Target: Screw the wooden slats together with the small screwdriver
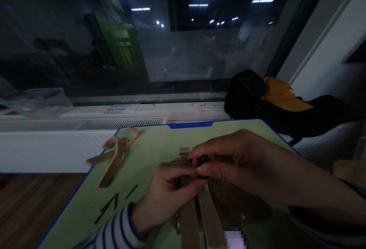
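Observation:
My right hand (237, 157) pinches a small dark round piece (202, 160) between thumb and fingertips; its exact kind is unclear. Just below, my left hand (170, 193) curls its fingers and thumb around the upper part of a wooden assembly. Two pale wooden bars (190, 222) run side by side from my hands toward me, and a wooden block end (184, 151) shows beyond my fingers. A metal fitting (203, 189) sits by my left thumb tip. Under my right hand lies a dark brown rounded piece (240, 203), partly in shadow.
On the left of the green, blue-edged table (154, 138) stand joined curved wooden parts (116, 159). Several dark screw-like pieces (105, 208) lie nearer me. Behind are a radiator (57, 150), a windowsill with a clear plastic box (42, 102), and a black-and-orange bag (271, 100).

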Demonstrator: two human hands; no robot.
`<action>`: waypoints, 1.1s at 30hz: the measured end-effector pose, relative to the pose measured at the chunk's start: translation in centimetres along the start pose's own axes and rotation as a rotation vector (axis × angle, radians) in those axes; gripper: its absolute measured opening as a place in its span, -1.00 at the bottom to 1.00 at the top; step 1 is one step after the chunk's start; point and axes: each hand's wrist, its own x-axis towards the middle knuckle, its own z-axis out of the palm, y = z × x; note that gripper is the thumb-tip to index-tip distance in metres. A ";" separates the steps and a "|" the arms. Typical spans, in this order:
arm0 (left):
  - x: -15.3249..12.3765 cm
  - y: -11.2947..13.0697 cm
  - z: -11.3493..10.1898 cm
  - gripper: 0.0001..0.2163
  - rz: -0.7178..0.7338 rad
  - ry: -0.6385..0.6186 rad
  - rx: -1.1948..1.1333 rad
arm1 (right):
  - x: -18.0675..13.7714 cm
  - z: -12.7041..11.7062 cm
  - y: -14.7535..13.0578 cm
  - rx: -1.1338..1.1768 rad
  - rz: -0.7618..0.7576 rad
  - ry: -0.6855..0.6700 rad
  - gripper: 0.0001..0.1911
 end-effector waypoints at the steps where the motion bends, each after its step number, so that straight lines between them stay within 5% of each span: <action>1: 0.0 0.0 0.0 -0.93 0.007 -0.005 0.003 | 0.0 0.0 0.0 -0.004 -0.003 -0.002 -0.80; 14: -0.2 -0.4 -0.1 -0.96 0.032 0.068 0.074 | -0.4 0.0 -0.2 0.151 0.104 0.014 -0.67; 33: -0.2 -0.5 -0.2 -0.98 -0.005 0.043 0.081 | 0.1 0.3 -0.1 -0.004 -0.007 0.040 -0.81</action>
